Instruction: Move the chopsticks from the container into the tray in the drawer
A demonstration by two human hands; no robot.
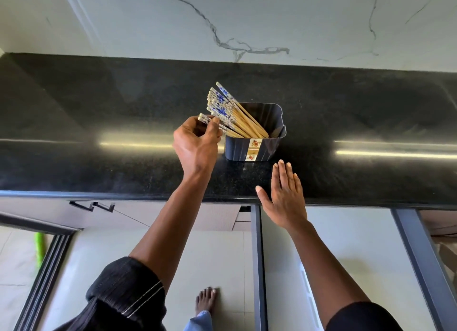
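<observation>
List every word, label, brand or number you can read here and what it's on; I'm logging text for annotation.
No text can be read in this view.
Sticker on the dark container: a white and gold strip with small orange pictures; any print on it is too small and blurred to read.
Chopsticks: blue floral pattern on the white ends, no lettering that can be made out.
Black countertop: no markings.

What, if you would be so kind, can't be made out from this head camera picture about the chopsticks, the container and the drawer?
- Lower ends of the chopsticks: hidden inside the container by its walls.
- How many chopsticks the left hand pinches: its fingers cover them.
- Drawer and its tray: no open drawer or tray can be made out below the counter.
- Container label: too small to read.
</observation>
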